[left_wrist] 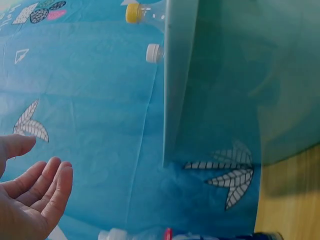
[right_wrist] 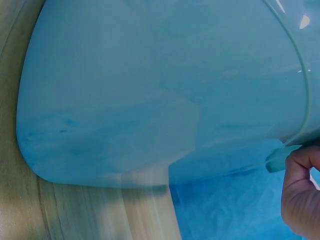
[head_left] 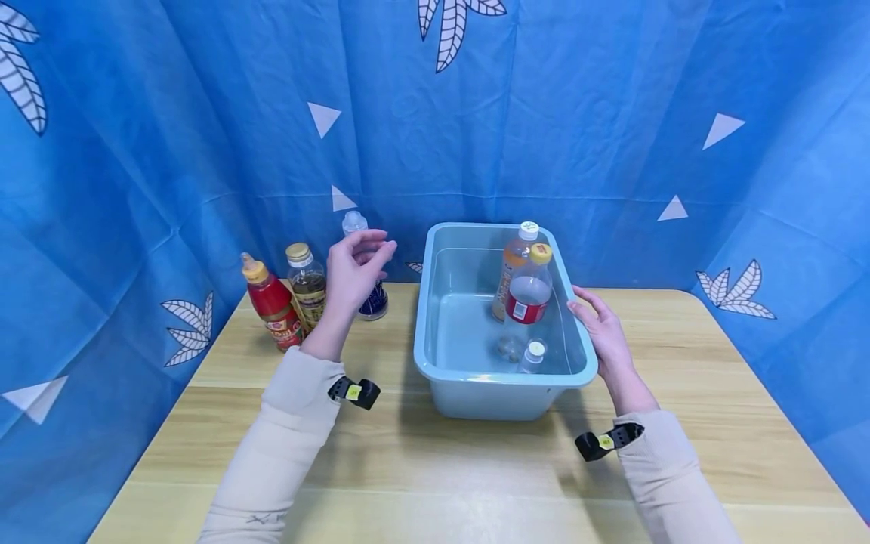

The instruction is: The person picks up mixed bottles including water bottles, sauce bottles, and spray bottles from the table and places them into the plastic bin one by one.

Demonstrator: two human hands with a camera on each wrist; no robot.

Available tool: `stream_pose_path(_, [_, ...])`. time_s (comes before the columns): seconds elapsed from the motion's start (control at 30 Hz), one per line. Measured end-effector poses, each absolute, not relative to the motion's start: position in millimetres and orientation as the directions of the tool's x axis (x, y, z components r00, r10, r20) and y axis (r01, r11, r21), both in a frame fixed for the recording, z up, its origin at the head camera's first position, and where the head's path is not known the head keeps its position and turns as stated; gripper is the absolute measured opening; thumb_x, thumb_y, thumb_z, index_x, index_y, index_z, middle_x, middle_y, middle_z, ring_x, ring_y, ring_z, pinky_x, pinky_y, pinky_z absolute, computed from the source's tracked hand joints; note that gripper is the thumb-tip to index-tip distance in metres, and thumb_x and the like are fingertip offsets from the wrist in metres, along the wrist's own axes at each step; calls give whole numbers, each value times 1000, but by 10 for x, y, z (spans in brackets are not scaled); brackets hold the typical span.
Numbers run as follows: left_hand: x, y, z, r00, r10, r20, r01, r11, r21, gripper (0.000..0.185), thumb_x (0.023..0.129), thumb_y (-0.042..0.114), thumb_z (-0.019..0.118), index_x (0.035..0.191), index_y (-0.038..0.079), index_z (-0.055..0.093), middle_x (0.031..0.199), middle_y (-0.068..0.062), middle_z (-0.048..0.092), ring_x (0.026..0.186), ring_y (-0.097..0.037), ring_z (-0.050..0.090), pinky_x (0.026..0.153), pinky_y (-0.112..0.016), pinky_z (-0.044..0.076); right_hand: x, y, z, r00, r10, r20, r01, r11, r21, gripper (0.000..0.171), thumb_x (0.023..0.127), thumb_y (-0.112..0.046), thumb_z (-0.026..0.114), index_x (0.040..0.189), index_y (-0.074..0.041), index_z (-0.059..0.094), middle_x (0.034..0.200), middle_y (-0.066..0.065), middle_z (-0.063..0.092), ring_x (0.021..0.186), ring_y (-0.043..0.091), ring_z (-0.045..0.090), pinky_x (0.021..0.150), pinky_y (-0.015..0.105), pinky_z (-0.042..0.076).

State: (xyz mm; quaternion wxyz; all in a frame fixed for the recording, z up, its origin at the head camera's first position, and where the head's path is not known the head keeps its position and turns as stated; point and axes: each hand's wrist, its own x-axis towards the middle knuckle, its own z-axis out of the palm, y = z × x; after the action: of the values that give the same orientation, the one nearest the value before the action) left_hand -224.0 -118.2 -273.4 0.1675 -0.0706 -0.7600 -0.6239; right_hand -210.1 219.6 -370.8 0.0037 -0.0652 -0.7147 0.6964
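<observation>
From the head view, the left hand (head_left: 353, 273) hovers with fingers loosely spread, holding nothing, before a clear bottle (head_left: 367, 264) standing on the wooden surface (head_left: 421, 461), while the right hand (head_left: 601, 329) grips the rim of the blue tub (head_left: 448, 332). The left wrist view shows relaxed fingers (left_wrist: 47, 187) beside the tub's wall (left_wrist: 180, 75). The right wrist view shows fingers (right_wrist: 300, 165) curled at the tub's rim (right_wrist: 300, 100).
</observation>
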Motion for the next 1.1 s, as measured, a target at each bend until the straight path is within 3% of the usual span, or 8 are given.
stream_pose_path(0.17, [-2304, -1353, -2902, -912, -178, 370, 330, 216, 919, 27, 82, 12, 64, 102, -5, 59, 95, -17, 61, 74, -17, 59, 58, -24, 51, -2103, 2194, -3723, -991, 102, -82, 86, 29, -996, 53, 88, -35, 53, 135, -16, 37, 114, 7, 48, 87, 7, 57, 69, 21, 49])
stream_pose_path(0.4, [-2252, -1527, -3027, -843, -312, 439, 342, 319, 884, 26, 79, 12, 67, 98, -6, 61, 92, -17, 63, 78, -17, 58, 71, -22, 47, -2113, 2197, -3742, -992, 103, -76, 80, 36, -996, 54, 88, -34, 53, 135, -15, 36, 114, 7, 48, 86, 7, 57, 69, 21, 49])
stream_pose_path(0.6, [-2233, -1659, -3124, -810, -403, 425, 300, 338, 892, 33, 77, 16, 69, 100, -6, 59, 94, -16, 61, 81, -21, 57, 64, -14, 45, -2111, 2203, -3755, -992, 96, -85, 91, 58, -994, 56, 88, -37, 51, 137, -16, 33, 125, 14, 42, 91, 10, 56, 71, 21, 49])
stream_pose_path(0.9, [-2209, -1805, -3256, -745, -526, 409, 252, 346, 904, 44, 74, 19, 72, 108, -3, 54, 105, -13, 57, 92, -16, 52, 79, -30, 45, -2116, 2195, -3765, -992, 103, -74, 80, 54, -995, 54, 88, -36, 52, 136, -16, 35, 121, 12, 45, 88, 8, 57, 70, 21, 49])
stream_pose_path(1.1, [-2232, -1861, -3282, -747, -565, 351, 191, 324, 927, 53, 74, 26, 72, 114, 1, 48, 113, -9, 51, 103, -20, 46, 85, -35, 40, -2123, 2201, -3759, -993, 96, -73, 77, 42, -996, 55, 88, -37, 53, 135, -16, 36, 120, 11, 44, 86, 7, 56, 69, 21, 49])
